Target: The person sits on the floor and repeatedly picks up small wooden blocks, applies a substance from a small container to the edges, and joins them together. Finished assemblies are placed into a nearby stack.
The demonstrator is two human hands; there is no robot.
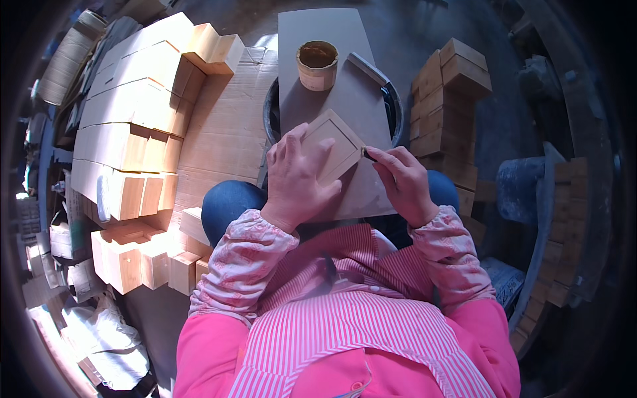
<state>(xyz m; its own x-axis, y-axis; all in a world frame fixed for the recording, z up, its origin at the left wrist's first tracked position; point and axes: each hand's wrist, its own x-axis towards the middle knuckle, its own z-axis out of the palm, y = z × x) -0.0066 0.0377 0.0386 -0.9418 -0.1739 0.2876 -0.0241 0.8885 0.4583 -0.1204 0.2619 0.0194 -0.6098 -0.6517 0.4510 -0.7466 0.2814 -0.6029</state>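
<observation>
My left hand (296, 177) presses down on a small square wooden frame piece (338, 147) that lies on a grey board (332, 86) across my lap. My right hand (403, 180) pinches a thin dark tool (367, 154) whose tip touches the frame's right edge. A round tub of brown paste (317, 64) stands on the board farther away, with a flat metal blade (367, 67) lying to its right.
Stacks of pale wooden boxes (136, 113) fill the left side on cardboard (229, 126). More wooden blocks (451, 99) are piled at the right. A dark bucket (396, 109) sits under the board. White bags (106, 338) lie at lower left.
</observation>
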